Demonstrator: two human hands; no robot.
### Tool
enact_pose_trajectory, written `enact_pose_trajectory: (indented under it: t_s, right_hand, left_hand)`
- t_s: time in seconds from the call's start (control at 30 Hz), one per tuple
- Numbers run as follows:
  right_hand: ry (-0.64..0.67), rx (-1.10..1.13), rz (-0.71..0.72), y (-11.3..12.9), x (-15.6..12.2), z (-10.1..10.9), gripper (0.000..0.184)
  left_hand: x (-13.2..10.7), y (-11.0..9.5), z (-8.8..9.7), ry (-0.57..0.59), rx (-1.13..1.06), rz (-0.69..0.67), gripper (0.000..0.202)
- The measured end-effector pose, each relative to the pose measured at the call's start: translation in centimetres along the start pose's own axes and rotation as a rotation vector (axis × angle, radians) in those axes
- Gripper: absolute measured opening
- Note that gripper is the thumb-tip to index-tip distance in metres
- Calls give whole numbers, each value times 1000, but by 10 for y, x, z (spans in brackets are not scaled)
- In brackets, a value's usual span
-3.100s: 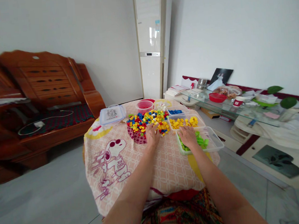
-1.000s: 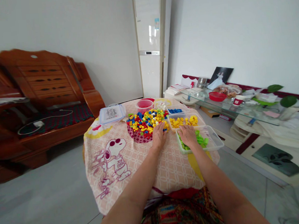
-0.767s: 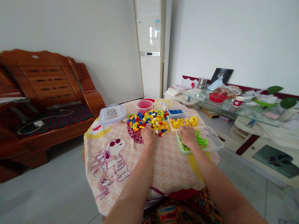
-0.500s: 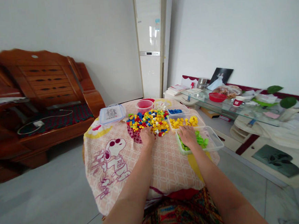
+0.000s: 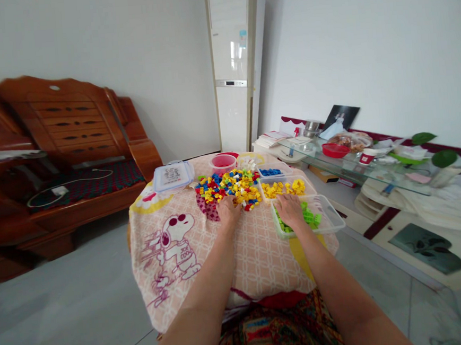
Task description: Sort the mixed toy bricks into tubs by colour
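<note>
Left hand (image 5: 228, 210): curled at bricks (image 5: 229, 185), hold unclear. Right hand (image 5: 290, 209): over near box (image 5: 330, 216), grip hidden; leaning might tip it.

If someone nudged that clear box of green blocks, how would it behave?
The clear box would probably slide rather than tip, being wide and low. Its see-through walls suggest light, slightly flexible plastic. The jumbled green blocks might shift inside.
</note>
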State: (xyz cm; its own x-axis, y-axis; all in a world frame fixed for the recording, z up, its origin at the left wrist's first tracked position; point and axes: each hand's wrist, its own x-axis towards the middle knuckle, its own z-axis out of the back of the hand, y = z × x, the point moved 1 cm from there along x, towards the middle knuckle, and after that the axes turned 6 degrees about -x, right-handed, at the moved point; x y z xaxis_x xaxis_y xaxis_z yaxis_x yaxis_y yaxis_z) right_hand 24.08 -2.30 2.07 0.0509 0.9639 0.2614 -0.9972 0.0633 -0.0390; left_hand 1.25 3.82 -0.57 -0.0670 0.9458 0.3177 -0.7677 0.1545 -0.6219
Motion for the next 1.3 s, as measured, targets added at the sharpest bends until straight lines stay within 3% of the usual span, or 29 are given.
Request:
enact_pose_trajectory:
  t_s: [0.23, 0.5, 0.6, 0.73, 0.9, 1.03, 1.3]
  right_hand:
    - [2, 0, -2, 0, 0, 0, 40]
    - [-17, -5, 6, -1, 1, -3, 40]
    - [-2, 2, -1, 0, 1, -3, 41]
    - [-8, -3, 7, -1, 1, -3, 43]
    - [-26, -21, 16, -4, 1, -5, 43]
    - [-29, -39, 28, -4, 3, -8, 40]
    - [-23, -29, 17, -3, 0, -4, 41]
  left_hand:
    - [2, 0, -3, -25, -119, 13, 17]
    - [3, 2, -9, -86, -274, 8, 22]
    - [2, -10, -15, -80, -328, -5, 22]
    - [1, -41, -32, 6, -415, -83, 23]
    - [-5, -65, -49, 106, -518, -212, 38]
    - [-9, -55, -49, 98, -516, -265, 42]
    - [7, -9, -17, -130, -201, -68, 40]
